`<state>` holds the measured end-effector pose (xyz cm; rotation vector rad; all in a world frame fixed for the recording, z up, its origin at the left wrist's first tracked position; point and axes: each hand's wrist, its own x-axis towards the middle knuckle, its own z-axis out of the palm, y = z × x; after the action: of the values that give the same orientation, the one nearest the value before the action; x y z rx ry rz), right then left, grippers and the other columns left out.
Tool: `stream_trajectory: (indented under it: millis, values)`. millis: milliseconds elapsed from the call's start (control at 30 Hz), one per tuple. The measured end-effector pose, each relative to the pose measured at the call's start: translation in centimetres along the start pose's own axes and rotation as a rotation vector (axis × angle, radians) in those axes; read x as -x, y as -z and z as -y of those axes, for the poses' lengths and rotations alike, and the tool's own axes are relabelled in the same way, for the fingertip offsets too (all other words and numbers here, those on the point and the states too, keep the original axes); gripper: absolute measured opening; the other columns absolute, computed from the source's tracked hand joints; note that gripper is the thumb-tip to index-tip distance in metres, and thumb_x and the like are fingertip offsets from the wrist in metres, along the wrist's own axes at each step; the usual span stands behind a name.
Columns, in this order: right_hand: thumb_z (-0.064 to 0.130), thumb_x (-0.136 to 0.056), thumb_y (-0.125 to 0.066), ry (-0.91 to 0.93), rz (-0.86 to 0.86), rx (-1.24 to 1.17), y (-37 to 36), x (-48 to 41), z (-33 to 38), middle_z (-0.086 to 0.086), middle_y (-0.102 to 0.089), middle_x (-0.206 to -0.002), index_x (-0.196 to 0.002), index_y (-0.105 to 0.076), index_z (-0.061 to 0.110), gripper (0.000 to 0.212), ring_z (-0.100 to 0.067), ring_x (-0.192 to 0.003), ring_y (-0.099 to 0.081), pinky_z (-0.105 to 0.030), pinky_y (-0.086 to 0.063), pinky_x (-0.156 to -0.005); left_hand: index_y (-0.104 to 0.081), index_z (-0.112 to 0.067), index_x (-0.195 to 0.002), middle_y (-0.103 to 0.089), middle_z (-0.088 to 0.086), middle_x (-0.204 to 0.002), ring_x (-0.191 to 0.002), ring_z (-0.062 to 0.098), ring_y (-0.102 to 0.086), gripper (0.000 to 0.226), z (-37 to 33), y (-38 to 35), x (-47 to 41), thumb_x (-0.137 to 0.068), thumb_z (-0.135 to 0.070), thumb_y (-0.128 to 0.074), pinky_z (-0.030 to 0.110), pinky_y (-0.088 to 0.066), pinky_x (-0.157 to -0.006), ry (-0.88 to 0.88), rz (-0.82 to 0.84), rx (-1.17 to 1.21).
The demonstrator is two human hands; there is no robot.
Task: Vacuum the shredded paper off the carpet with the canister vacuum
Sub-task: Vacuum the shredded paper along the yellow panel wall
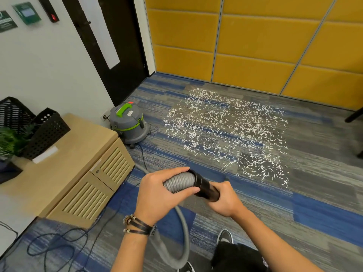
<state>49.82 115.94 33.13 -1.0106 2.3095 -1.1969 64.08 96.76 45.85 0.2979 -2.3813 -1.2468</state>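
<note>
Left hand (157, 193) gripped the floppy hose (178, 182), right hand (225, 201) the stiff black cuff (206, 188), likely the surer hold, light shredded paper (225, 130) at one o'clock.

One canister vacuum (128, 122), centre left. One grey hose (177, 182), one black cuff (206, 188). Two hands: left hand (157, 195), right hand (227, 201), lower centre. One patch of shredded paper (225, 134), strips too many to count. One cabinet (74, 138), left, two louvred doors (115, 165). Two perforated baskets (47, 132), one plant (9, 142), left edge. Two shoes (225, 236), bottom.

Yellow wall panels (255, 42), black door (131, 55), wooden cabinet (74, 146) (louvred fronts)
</note>
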Motion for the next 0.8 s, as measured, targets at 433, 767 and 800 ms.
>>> stream_trajectory:
  millis: [433, 767, 800]
  values:
    - [0.007, -0.076, -0.07, 0.025, 0.001, -0.14, 8.0, 0.2, -3.8, 0.012, -0.048, -0.054, -0.067, -0.055, 0.025, 0.025, -0.006, -0.049, -0.038, -0.023, -0.03, -0.052, -0.08, -0.044, -0.109, -0.076, -0.03, -0.103, -0.095, -0.005, -0.073, 0.055, -6.6, -7.9, -4.2, -0.06, -0.066, -0.091, 0.028, -0.06, -0.086, -0.024, 0.036, -0.069]
    - [0.019, -0.07, -0.067, 0.109, -0.055, -0.122, 20.2, 3.8, -9.3, 0.015, -0.048, -0.051, -0.063, -0.052, 0.026, 0.018, -0.009, -0.045, -0.042, -0.017, -0.029, -0.052, -0.081, -0.033, -0.113, -0.078, -0.024, -0.106, -0.097, -0.002, -0.074, 0.053, -14.8, -17.5, -7.4, -0.067, -0.057, -0.092, 0.024, -0.058, -0.088, -0.142, -0.033, -0.105]
    - [0.018, -0.07, -0.068, 0.121, -0.059, -0.132, 20.9, 3.8, -9.9, 0.015, -0.047, -0.051, -0.063, -0.051, 0.024, 0.019, -0.009, -0.045, -0.042, -0.018, -0.029, -0.052, -0.081, -0.033, -0.113, -0.078, -0.023, -0.106, -0.097, -0.001, -0.075, 0.052, -15.4, -18.3, -7.6, -0.067, -0.056, -0.092, 0.023, -0.058, -0.088, -0.151, -0.051, -0.109]
